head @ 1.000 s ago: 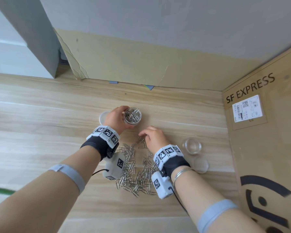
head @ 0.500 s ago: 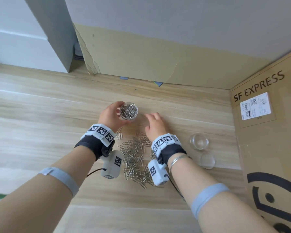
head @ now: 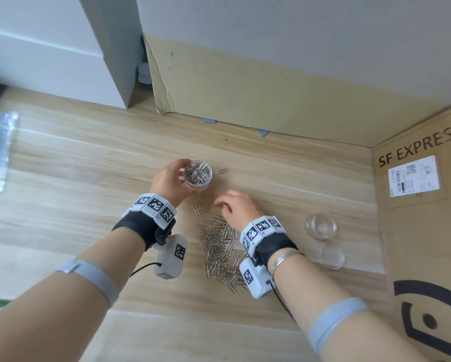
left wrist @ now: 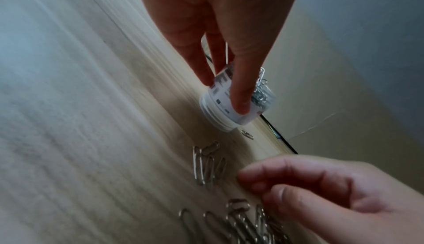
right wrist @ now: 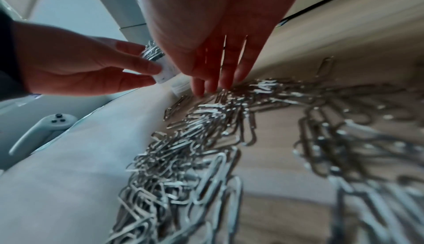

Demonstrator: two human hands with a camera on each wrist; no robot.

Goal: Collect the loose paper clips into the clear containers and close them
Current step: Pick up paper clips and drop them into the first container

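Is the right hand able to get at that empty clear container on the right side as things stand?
Probably yes. The empty clear container stands open on the floor just right of the right hand, with only bare wood between them. That hand holds nothing I can make out, its fingertips at the paper clip pile.

Two clear containers (head: 197, 173) (head: 321, 226), one lid (head: 332, 256), many paper clips (head: 219, 246).

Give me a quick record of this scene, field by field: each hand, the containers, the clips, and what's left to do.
left hand: grips the full container, lid off
right hand: fingertips at the far edge of the clip pile, holding nothing visible
stray clip: alone, beside the full container
empty container: open, to the right
loose lid: flat, next to the empty container
left to do: most clips uncollected, both containers unclosed
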